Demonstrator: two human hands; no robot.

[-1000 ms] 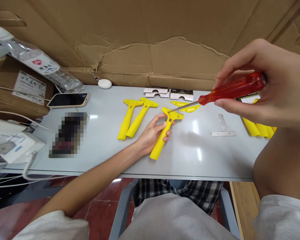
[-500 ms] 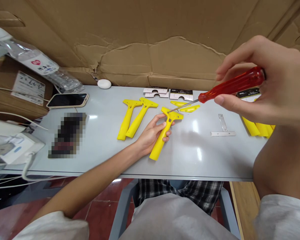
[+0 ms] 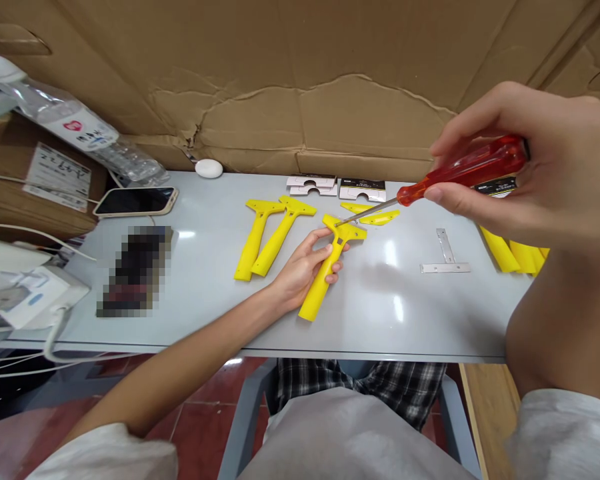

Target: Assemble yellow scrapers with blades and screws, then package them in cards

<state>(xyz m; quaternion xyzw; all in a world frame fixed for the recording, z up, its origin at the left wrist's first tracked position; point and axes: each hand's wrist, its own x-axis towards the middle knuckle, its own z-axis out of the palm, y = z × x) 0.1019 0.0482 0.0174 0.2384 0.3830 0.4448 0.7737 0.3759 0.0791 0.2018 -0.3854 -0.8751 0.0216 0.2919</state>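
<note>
My left hand (image 3: 305, 267) is wrapped round the handle of a yellow scraper (image 3: 323, 283), holding its wide head up and away from me. In my right hand (image 3: 535, 160) is a screwdriver (image 3: 467, 167) with a red see-through handle, gripped between thumb and fingers. Its shaft slants down to the left, and the tip meets the scraper's head at the left screw hole. Two narrow yellow plates (image 3: 380, 217) lie just behind that head. Left of my hand, two more yellow scrapers (image 3: 275, 240) rest side by side on the table.
Thin metal blades (image 3: 445, 268) lie to the right on the grey table (image 3: 210, 307). More yellow handles (image 3: 503, 252) are partly behind my right arm. Black-and-white packets (image 3: 363, 190) stand at the back. A phone (image 3: 136, 201), a bottle (image 3: 87, 130) and a power strip (image 3: 35, 287) occupy the left.
The screwdriver's handle has turned slightly in my right hand, whose knuckles sit a little lower. My left hand and the scraper have stayed in place.
</note>
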